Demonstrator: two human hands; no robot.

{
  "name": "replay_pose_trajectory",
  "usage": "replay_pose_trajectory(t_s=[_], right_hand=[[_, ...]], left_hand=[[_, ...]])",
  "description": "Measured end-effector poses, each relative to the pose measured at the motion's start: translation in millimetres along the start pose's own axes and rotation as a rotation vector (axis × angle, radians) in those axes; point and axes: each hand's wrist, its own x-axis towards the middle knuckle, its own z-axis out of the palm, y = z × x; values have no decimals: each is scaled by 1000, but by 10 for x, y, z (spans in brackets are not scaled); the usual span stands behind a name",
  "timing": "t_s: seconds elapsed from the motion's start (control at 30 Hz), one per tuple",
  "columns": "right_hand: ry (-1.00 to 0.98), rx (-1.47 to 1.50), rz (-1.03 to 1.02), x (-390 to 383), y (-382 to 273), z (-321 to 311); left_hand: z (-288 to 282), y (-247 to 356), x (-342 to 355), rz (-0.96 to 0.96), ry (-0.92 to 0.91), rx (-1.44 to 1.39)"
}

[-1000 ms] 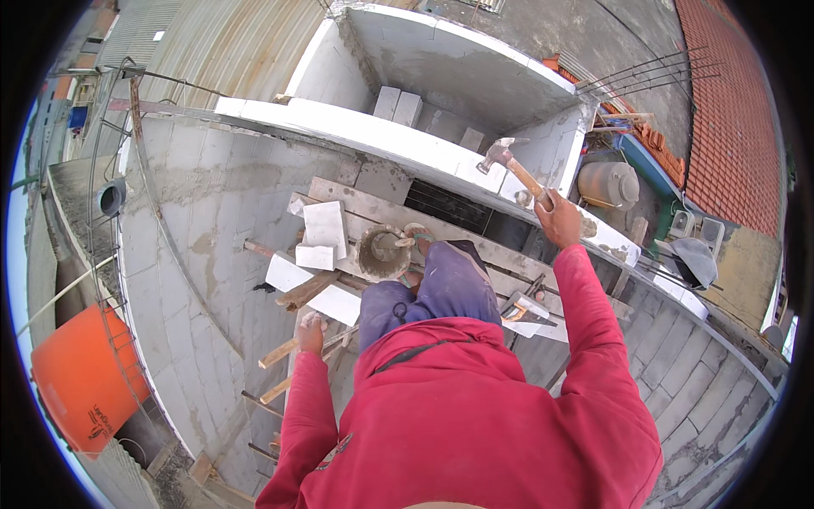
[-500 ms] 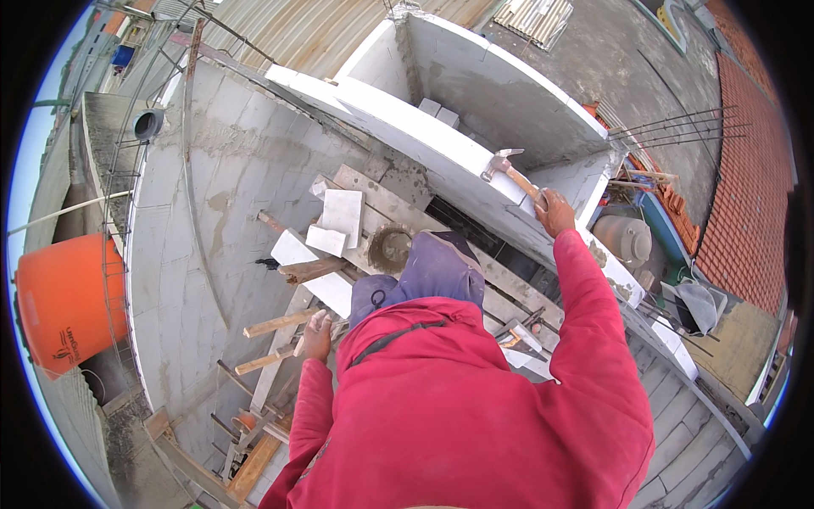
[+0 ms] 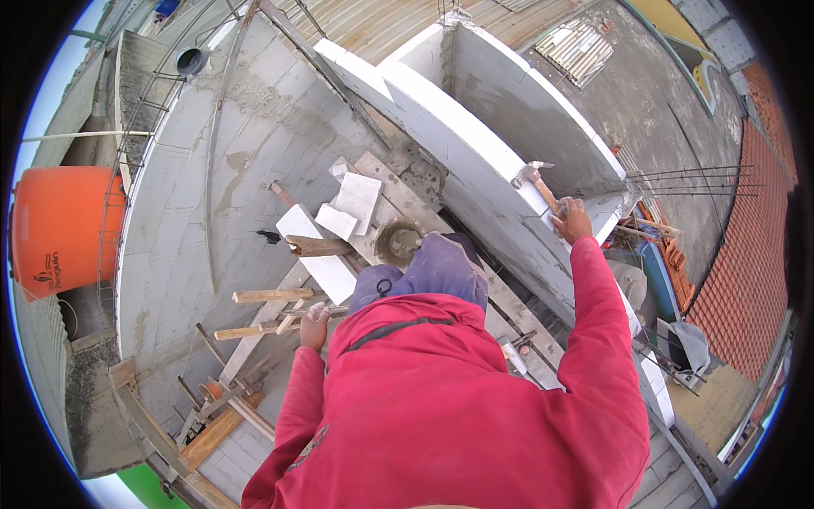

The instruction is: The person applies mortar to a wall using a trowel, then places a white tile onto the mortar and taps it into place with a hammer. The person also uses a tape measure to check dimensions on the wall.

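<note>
My right hand (image 3: pixel 572 220) is closed round the wooden handle of a claw hammer (image 3: pixel 544 192). The metal head lies at the top of the white block wall (image 3: pixel 487 136); whether it touches the wall I cannot tell. My left hand (image 3: pixel 315 326) hangs low at my left side, fingers curled, beside several wooden battens (image 3: pixel 270 296); what it holds, if anything, is hidden. In front of my legs, a round bucket of grey mortar (image 3: pixel 397 243) stands on planks (image 3: pixel 428 219). White block pieces (image 3: pixel 358 202) lie just left of it.
A long white block (image 3: pixel 318 254) lies left of my legs, with a rough wood piece (image 3: pixel 315 246) across it. Thin steel bars (image 3: pixel 695 176) stick out beyond the wall at right. An orange tank (image 3: pixel 64 229) stands far left. Tools (image 3: pixel 519 348) lie on the planks at right.
The whole view has shifted and turned as my head moved. My right hand still grips the hammer at the wall top. My left hand stays low beside the battens.
</note>
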Motion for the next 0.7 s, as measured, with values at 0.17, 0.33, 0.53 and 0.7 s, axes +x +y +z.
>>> replay_pose_trajectory(t_s=[0.17, 0.33, 0.53, 0.7], right_hand=[[2, -23, 10, 39, -6, 11], [-1, -6, 7, 84, -76, -74], [136, -35, -65, 13, -387, -359], [379, -139, -130, -104, -750, -423]], left_hand=[[91, -112, -66, 8, -10, -97], [106, -409, -202, -31, -36, -135], [255, -784, -430, -148, 2, -272], [506, -961, -538, -293, 4, -344]])
